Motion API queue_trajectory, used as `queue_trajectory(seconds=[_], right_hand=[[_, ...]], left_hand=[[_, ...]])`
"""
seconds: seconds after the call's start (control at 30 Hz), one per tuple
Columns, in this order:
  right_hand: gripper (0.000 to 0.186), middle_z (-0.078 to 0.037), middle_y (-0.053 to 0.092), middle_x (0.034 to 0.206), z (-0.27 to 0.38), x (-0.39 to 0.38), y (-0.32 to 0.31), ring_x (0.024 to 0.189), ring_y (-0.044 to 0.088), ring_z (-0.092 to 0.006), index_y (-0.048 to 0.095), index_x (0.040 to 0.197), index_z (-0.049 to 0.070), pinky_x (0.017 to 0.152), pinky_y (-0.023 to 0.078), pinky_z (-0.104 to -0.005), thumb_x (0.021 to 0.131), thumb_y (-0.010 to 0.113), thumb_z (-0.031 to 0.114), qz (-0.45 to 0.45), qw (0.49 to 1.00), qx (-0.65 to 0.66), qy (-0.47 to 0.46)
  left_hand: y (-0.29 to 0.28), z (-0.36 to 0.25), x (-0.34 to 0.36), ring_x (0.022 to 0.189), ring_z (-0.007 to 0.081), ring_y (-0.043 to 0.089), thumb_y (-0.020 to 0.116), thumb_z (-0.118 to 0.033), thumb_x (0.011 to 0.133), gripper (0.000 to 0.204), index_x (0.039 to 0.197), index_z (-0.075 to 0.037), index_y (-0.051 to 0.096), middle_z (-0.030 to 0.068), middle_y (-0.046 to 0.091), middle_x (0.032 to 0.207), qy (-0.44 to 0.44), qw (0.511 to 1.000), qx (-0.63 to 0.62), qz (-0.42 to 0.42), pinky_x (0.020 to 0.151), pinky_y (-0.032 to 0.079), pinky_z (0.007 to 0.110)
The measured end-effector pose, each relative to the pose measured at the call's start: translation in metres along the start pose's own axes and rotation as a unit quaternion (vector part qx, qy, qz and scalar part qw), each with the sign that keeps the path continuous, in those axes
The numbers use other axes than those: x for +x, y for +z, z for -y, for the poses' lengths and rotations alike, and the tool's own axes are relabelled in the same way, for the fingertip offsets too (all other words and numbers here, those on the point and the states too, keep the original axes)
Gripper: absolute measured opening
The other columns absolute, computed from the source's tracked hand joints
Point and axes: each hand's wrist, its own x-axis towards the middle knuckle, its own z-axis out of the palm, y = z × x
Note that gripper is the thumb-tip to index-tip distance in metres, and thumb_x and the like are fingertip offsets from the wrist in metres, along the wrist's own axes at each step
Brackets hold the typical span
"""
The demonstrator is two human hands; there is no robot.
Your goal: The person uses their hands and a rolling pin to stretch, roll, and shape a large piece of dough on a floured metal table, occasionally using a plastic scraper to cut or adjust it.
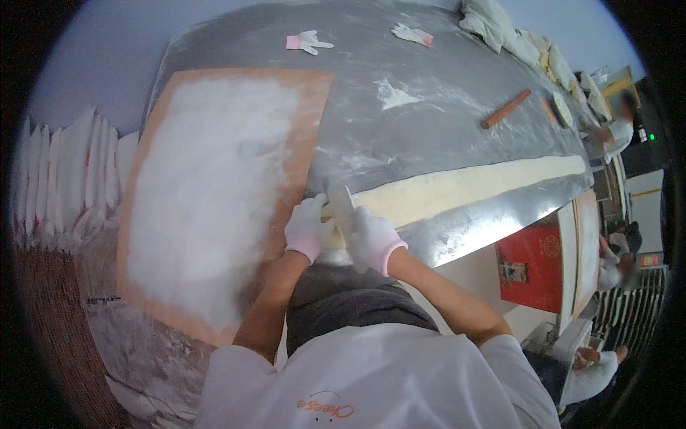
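A long flat strip of pale dough [471,189] runs from between my hands to the right along the near edge of the metal table. My right hand [374,239], in a white glove with a pink cuff, is closed round a knife whose broad, motion-blurred blade [341,204] lies across the strip's left end. Left of the blade, my left hand [307,227], gloved alike, has its fingers bent onto the dough's end. The exact grip of its fingertips is partly hidden. Beside it lies a brown board [321,93] thickly dusted with white flour [214,186].
Two loose gloves, one left [309,42] and one right [413,34], lie at the table's far side. A wooden rolling pin [506,109] rests far right. Stacked white sacks [71,171] stand at left. Below the right edge is a red box [530,268]; other people work beyond.
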Motion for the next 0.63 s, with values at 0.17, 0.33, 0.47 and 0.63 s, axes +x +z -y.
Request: queue_trajectory(seconds=[0.17, 0.33, 0.47, 0.63], right_hand=[[0.052, -0.027, 0.061, 0.105, 0.007, 0.01, 0.005, 0.1, 0.058, -0.0414, 0.046, 0.119, 0.0, 0.085, 0.045, -0.0458, 0.083, 0.054, 0.037, 0.0, 0.995, 0.091, 0.03], [0.076, -0.027, 0.055, 0.123, 0.047, 0.0, -0.046, 0.118, 0.051, -0.0388, 0.05, 0.129, 0.002, 0.1, 0.036, -0.0429, 0.085, 0.044, 0.063, -0.023, 0.888, 0.451, 0.092], [0.058, -0.025, 0.058, 0.12, -0.015, 0.022, -0.006, 0.115, 0.053, -0.039, 0.047, 0.13, 0.003, 0.095, 0.041, -0.0432, 0.087, 0.045, 0.041, -0.028, 0.962, 0.269, 0.022], [0.043, -0.024, 0.06, 0.113, -0.041, 0.048, 0.052, 0.107, 0.058, -0.0403, 0.042, 0.129, 0.005, 0.087, 0.047, -0.046, 0.087, 0.049, 0.012, -0.07, 0.991, 0.092, -0.072]], left_hand=[[0.019, -0.034, -0.002, 0.097, 0.0345, 0.058, 0.063, -0.025, 0.08, 0.028, 0.103, -0.008, 0.061, 0.016, 0.06, 0.1, -0.149, 0.987, 0.005, 0.065, 0.082, 0.048, 0.043], [-0.045, -0.043, 0.005, 0.077, 0.0172, 0.047, 0.053, -0.015, 0.085, 0.009, 0.084, -0.006, 0.052, 0.003, 0.051, 0.083, -0.181, 0.851, -0.493, 0.021, 0.069, 0.04, 0.031], [-0.071, -0.069, 0.037, 0.079, 0.0109, 0.044, 0.051, -0.002, 0.084, 0.003, 0.083, -0.002, 0.048, 0.001, 0.049, 0.086, 0.034, 0.94, -0.339, -0.02, 0.067, 0.038, 0.025], [-0.12, -0.116, 0.06, 0.119, 0.0257, 0.049, 0.062, -0.005, 0.08, 0.047, 0.124, 0.001, 0.051, 0.0137, 0.052, 0.126, 0.099, 0.965, -0.242, -0.003, 0.104, 0.036, 0.037]])
